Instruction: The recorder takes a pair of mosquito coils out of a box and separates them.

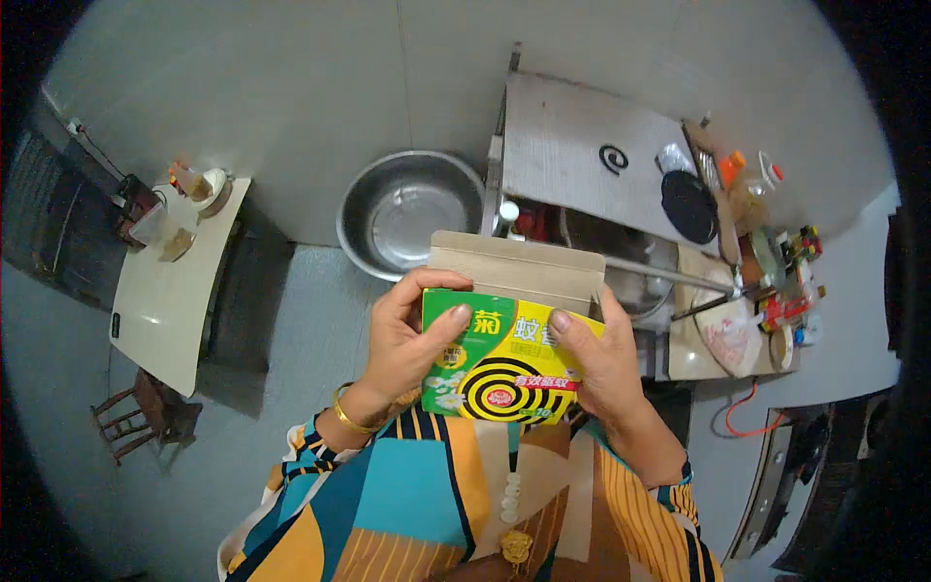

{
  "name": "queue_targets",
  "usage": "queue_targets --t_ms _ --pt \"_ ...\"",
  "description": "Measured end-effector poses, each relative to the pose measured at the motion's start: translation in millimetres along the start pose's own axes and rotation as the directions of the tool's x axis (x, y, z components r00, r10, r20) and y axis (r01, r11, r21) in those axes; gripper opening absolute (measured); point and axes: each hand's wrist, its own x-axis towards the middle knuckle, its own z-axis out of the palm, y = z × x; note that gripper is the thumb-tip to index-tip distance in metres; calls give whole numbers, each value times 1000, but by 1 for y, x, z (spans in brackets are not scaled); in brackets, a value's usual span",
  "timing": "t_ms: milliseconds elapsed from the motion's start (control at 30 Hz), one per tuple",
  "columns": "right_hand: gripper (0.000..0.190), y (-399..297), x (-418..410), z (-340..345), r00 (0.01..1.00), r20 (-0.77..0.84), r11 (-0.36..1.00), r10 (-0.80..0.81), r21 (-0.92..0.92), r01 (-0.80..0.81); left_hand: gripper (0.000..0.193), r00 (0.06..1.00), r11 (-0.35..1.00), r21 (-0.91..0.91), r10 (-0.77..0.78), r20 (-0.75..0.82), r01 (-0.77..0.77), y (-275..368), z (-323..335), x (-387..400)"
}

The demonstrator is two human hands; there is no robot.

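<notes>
A green and yellow cardboard box of mosquito coils [502,364] is held upright before my chest, its top flap [516,265] raised and bare brown inside. My left hand [418,327] grips its left side, thumb on the printed front. On the opposite side my right hand [596,349] grips it with the thumb near the upper right corner. Beyond the box, a black mosquito coil [614,159] lies on a pale board [574,131]. What the box holds inside is hidden.
A large steel basin [411,211] stands behind the box. To its right are a metal rack bar [654,275], a round black object [688,207], and a counter holding bottles and a plastic bag [729,336]. At left stand a cream table [167,291] with containers and a wooden chair [142,415].
</notes>
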Motion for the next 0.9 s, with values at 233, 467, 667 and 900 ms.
queue_targets --t_ms 233,467,667,900 --pt "41 17 -5 -28 971 183 706 156 667 -239 19 996 991 -104 -87 -4 86 -16 4 2" --pt "39 3 0 -43 996 81 998 44 45 -48 21 966 967 -144 -182 186 210 -22 16 10" --pt "37 7 4 -51 997 4 991 -76 -109 76 20 942 961 -38 -261 210 275 -22 20 15" --pt "30 16 4 -48 988 24 903 -154 -403 151 46 996 999 12 -46 82 45 -25 26 9"
